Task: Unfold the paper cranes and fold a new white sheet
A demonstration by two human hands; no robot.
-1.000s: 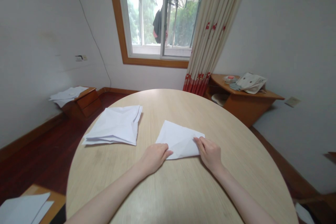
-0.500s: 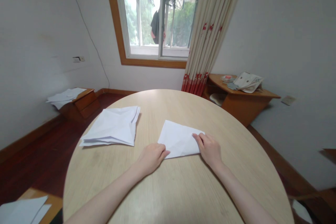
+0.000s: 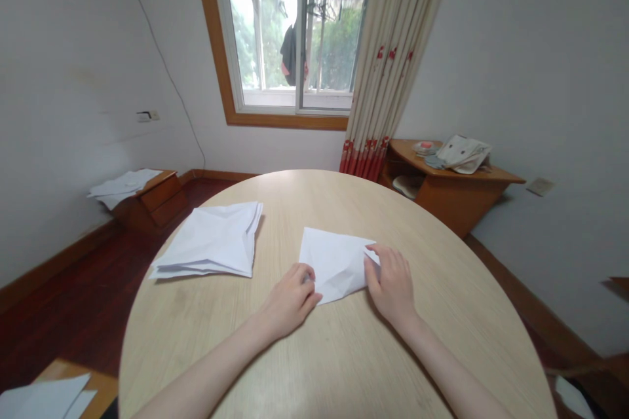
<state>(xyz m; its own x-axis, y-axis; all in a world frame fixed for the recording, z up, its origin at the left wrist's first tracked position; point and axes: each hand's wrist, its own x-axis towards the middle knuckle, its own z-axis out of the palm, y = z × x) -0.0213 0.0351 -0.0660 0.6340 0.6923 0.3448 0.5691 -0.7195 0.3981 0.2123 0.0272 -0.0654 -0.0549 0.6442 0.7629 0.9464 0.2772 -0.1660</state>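
A stack of folded white sheets (image 3: 209, 241) is lying near the left rim of the round bench (image 3: 334, 366), with bare wood running open all around it and toward the near edge. At the middle, a white folded paper (image 3: 334, 260) is lying flat, creased, its corners angled. The left hand (image 3: 289, 298) is pressing its near left corner, fingers curled narrow on the sheet. The right hand (image 3: 393, 285) is pinching the right edge, fingers (image 3: 376, 252) closing on the paper.
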